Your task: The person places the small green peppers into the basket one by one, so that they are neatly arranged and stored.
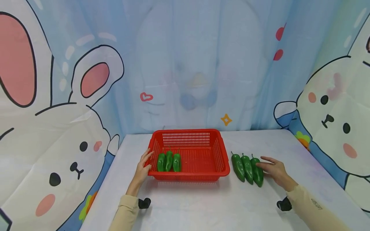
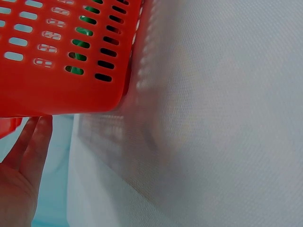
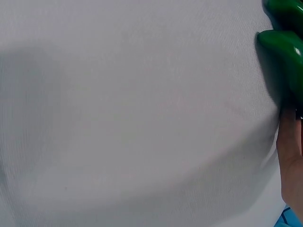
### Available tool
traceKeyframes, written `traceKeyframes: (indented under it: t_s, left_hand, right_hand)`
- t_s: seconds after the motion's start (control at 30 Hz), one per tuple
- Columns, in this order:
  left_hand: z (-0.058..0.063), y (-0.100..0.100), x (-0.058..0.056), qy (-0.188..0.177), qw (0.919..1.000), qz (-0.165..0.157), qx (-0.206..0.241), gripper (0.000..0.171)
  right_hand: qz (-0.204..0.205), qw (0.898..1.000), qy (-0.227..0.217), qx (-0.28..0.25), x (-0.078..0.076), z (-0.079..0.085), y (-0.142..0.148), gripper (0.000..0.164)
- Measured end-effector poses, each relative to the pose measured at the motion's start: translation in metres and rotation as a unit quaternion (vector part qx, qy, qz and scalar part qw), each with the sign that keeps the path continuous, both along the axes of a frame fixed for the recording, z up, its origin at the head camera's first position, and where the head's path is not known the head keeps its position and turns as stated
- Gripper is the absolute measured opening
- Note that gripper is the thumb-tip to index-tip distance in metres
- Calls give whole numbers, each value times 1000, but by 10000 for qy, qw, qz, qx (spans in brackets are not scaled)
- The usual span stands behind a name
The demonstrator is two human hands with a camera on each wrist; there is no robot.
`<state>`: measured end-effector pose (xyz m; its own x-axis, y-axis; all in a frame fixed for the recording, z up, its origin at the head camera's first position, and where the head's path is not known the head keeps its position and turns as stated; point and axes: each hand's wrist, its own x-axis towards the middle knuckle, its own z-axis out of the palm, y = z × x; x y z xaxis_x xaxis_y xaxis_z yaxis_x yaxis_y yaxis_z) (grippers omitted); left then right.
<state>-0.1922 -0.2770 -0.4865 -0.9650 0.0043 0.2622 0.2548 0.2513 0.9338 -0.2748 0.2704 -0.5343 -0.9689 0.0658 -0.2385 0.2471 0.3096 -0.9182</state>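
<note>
A red plastic basket (image 1: 189, 175) stands on the white table, with three green peppers (image 1: 169, 162) lying side by side at its left end. My left hand (image 1: 142, 168) rests on the basket's left rim, fingers fairly straight; the left wrist view shows its fingers (image 2: 39, 142) against the red wall. Farther right, three more green peppers (image 1: 247, 170) lie in a slanted row. My right hand (image 1: 274, 171) is at the rightmost pepper (image 1: 257, 175), its fingers extended and one tip touching it. In the right wrist view, a pepper (image 3: 286, 52) partly hides the fingertips.
A white cloth covers the table (image 1: 196, 205). Behind it hangs a blue curtain (image 1: 196, 64) printed with rabbits. A dark wrist device (image 1: 144, 203) sits below my left wrist, and another (image 1: 284, 204) below my right.
</note>
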Motion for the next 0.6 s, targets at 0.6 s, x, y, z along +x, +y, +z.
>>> traceKeyframes:
  t_s: [0.6]
  left_hand:
    - [-16,-4,-11,84,9999,7,121,61]
  right_hand:
    - [-172,9998,3,-36,-2,9,0,76]
